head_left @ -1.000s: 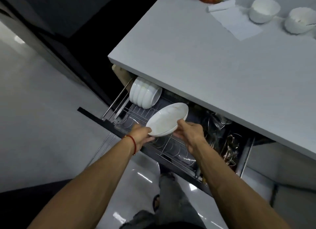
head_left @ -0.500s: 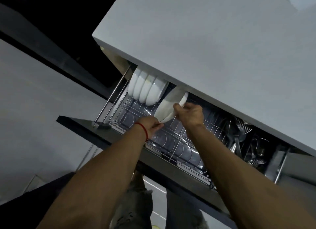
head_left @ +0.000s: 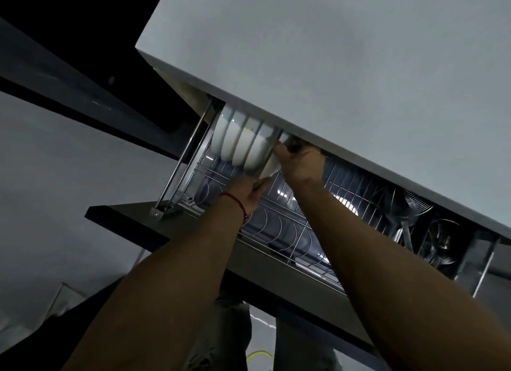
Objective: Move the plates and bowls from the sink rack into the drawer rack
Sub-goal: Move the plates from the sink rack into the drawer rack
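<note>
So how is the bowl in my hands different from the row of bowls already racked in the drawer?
The held bowl is gripped by the left hand and right hand; the racked bowls stand untouched. The held bowl sits at the row's right end, mostly hidden by hands; the racked bowls show their full sides. All are white and on edge in the drawer rack.

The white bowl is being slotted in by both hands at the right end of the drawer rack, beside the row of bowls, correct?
Not quite: the head view shows the white bowl, held by the left hand and right hand, at the left end of the drawer rack, beside the row of bowls.
</note>
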{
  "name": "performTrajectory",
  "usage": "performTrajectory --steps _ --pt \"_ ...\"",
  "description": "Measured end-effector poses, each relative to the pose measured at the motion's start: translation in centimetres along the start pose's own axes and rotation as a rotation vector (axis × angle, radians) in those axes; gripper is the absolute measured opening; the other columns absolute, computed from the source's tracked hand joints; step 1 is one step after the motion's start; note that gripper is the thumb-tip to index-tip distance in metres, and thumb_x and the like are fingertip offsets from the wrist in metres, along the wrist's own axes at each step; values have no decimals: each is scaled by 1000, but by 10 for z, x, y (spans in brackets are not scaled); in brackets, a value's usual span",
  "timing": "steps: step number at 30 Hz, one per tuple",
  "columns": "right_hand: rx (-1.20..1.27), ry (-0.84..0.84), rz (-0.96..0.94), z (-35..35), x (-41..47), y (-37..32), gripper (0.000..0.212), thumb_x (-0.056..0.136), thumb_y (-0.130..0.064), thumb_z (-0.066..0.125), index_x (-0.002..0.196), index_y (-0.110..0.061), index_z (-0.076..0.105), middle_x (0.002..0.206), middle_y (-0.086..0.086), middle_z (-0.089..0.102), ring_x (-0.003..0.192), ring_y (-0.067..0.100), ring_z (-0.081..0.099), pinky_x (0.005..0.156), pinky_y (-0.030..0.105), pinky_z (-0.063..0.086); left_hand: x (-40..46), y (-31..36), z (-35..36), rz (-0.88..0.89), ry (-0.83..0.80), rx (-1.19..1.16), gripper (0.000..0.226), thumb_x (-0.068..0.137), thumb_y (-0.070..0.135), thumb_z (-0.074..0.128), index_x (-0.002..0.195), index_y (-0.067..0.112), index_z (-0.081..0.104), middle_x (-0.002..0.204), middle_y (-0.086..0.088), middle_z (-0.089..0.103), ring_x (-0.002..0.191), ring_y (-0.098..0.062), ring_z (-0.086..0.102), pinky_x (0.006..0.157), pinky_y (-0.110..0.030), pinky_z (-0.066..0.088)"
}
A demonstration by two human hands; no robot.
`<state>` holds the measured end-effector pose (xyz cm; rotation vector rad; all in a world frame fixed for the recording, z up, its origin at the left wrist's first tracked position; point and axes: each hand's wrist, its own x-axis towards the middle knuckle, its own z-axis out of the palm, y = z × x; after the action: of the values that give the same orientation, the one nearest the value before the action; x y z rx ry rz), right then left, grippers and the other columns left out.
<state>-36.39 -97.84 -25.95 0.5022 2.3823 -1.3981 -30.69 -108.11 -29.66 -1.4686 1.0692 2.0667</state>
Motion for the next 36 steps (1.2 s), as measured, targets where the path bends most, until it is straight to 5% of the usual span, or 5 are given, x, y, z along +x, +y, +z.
performTrajectory --steps 9,14,19,27,36 --pt "-97 -139 81 -8 -24 -4 34 91 -19 74 123 -8 71 115 12 76 108 28 70 95 39 56 -25 11 -2 -85 -48 -92 18 102 -5 44 109 -6 60 106 -20 60 104 -26 61 103 -35 52" --pt "47 -110 146 -48 -92 3 29 95 -10 70 123 -9 70 110 7 76 92 15 67 94 39 59 -93 16 4 11 -70 245 15 100 3 45 105 6 59 93 -12 61 78 -21 61 68 -29 60" --pt "286 42 160 -110 -168 1 14 100 -12 64 110 -20 70 99 5 75 94 26 74 86 42 62 -170 5 34 316 -242 668 17 98 8 54 109 12 66 115 -9 68 99 -27 68 84 -39 60" --pt "573 346 109 -223 -262 29 13 101 -9 61 110 -10 71 99 12 77 81 17 71 73 27 62 -284 -47 111 668 -635 1184 19 93 18 61 106 28 68 109 9 69 105 -13 66 95 -42 56" --pt "723 678 76 -409 -369 165 14 102 -14 61 106 -14 74 93 8 80 76 14 74 71 26 61 -394 -248 239 721 -876 1325 15 92 10 60 100 18 69 96 -2 69 90 -19 66 85 -41 57"
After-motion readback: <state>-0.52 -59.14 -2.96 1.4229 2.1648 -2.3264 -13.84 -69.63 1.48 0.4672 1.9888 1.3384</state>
